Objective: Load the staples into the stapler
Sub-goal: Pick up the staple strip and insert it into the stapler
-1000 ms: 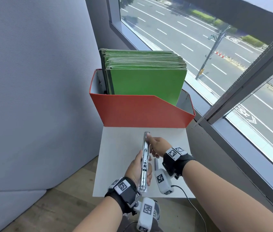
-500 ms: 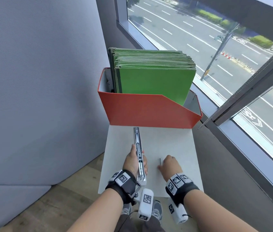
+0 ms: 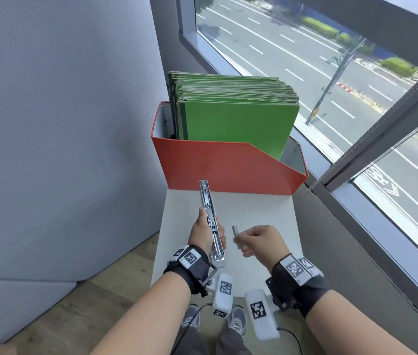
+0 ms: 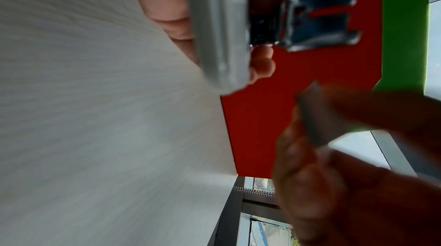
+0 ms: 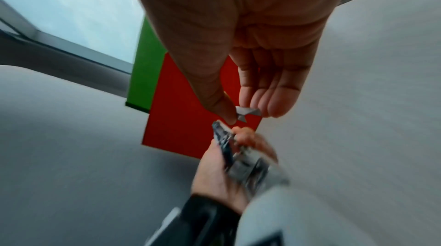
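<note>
left hand [image 3: 204, 233]: wrapped round the stapler [image 3: 211, 221], opened out long with the channel facing up so I can drop stuff straight in.
right hand [image 3: 263, 240]: pinching the staples [image 3: 236, 236] by one end, just beside the stapler and above the white table [image 3: 266, 208].
next, I reckon: line the strip up with the channel.

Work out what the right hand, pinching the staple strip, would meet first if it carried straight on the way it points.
Probably the stapler gripped by the left hand: the right hand and its staple strip point leftward at the opened metal channel. Depth is uncertain; a gap remains.
</note>
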`<state>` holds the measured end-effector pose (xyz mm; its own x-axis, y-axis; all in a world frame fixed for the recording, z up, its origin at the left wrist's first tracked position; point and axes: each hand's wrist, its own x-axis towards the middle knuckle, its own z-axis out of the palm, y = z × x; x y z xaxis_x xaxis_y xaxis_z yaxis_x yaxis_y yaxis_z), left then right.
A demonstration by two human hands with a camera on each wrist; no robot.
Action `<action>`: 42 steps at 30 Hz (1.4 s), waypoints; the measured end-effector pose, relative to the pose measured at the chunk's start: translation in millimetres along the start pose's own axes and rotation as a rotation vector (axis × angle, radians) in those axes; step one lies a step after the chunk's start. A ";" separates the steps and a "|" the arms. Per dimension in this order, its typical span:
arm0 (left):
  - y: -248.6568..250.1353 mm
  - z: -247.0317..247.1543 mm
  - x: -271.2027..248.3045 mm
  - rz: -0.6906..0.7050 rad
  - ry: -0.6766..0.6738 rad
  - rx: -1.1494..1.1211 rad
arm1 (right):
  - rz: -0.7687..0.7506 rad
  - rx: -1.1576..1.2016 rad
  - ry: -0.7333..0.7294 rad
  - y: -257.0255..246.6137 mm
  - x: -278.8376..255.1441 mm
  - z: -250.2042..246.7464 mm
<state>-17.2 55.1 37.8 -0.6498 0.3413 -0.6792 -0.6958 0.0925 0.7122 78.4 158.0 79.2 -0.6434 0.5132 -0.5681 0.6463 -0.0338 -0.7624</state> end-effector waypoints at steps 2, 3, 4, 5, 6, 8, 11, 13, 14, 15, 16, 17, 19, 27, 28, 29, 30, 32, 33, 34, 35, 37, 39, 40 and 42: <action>-1.4 2.5 3.7 0.026 0.012 0.020 | -0.027 -0.028 -0.045 -10.3 -15.9 2.4; -3.0 3.8 6.6 0.033 0.015 0.018 | -0.040 -0.059 -0.045 -12.8 -21.4 4.5; -4.3 5.6 8.2 0.034 0.015 0.009 | -0.055 -0.095 -0.028 -13.3 -24.8 6.9; -5.3 7.7 9.2 0.038 0.012 0.003 | -0.069 -0.125 -0.005 -13.2 -27.3 9.4; -5.6 10.1 8.6 0.047 0.006 -0.005 | -0.077 -0.147 0.018 -11.8 -27.8 11.7; -5.6 14.8 6.4 0.066 0.003 -0.010 | -0.092 -0.178 0.056 -10.4 -28.2 14.6; -9.5 16.2 7.7 0.093 -0.005 0.005 | -0.126 -0.225 0.096 -9.7 -28.3 17.1; -11.2 15.6 9.1 0.094 -0.003 0.027 | -0.160 -0.273 0.117 -9.7 -29.4 18.1; -11.0 15.3 8.7 0.089 -0.006 0.021 | -0.177 -0.295 0.120 -8.9 -29.7 18.7; -10.0 15.7 7.7 0.084 -0.009 0.000 | -0.190 -0.311 0.120 -8.5 -29.7 19.2; -9.0 15.3 6.6 0.082 -0.012 -0.017 | -0.202 -0.321 0.118 -7.6 -29.2 20.1; -8.4 14.7 6.3 0.080 -0.009 -0.020 | -0.212 -0.329 0.113 -6.9 -28.8 21.0; -8.3 12.6 6.0 0.074 -0.008 -0.011 | -0.222 -0.323 0.098 -5.1 -27.3 22.4; -9.2 6.8 3.3 0.038 -0.006 -0.079 | -0.196 -0.138 0.031 4.1 -22.4 26.2; -9.2 6.6 2.8 0.034 -0.002 -0.075 | -0.201 -0.138 0.021 5.0 -21.8 27.1; -9.2 5.9 2.8 0.029 0.004 -0.065 | -0.200 -0.136 0.004 6.1 -21.1 27.5; -8.4 5.2 1.7 0.022 0.006 -0.063 | -0.196 -0.134 -0.016 6.8 -20.5 26.7; -6.2 4.9 -1.4 -0.001 0.001 -0.070 | -0.185 -0.123 -0.045 4.4 -18.2 22.3; -5.2 5.6 -3.5 -0.012 -0.004 -0.071 | -0.184 -0.109 -0.043 1.4 -14.9 18.5; -4.1 7.2 -6.9 -0.018 -0.011 -0.080 | -0.191 -0.097 -0.031 -2.9 -10.8 14.2; -3.2 9.4 -11.2 -0.018 -0.026 -0.099 | -0.205 -0.090 -0.016 -9.0 -6.2 9.6; -3.7 13.9 -20.3 -0.026 -0.075 -0.135 | -0.233 -0.069 -0.004 -21.8 6.7 1.2; -5.6 17.3 -30.7 -0.041 -0.125 -0.134 | -0.232 -0.038 -0.018 -34.2 22.4 -4.8; -7.4 18.5 -36.1 -0.048 -0.144 -0.114 | -0.214 -0.009 -0.028 -38.9 31.5 -6.8; -12.4 19.8 -45.2 -0.055 -0.165 -0.049 | -0.165 0.082 -0.072 -46.9 46.9 -9.0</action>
<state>26.9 57.1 63.1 -0.5540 0.4860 -0.6759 -0.7459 0.0709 0.6623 21.6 191.3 91.0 -0.7675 0.4550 -0.4515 0.4956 -0.0254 -0.8682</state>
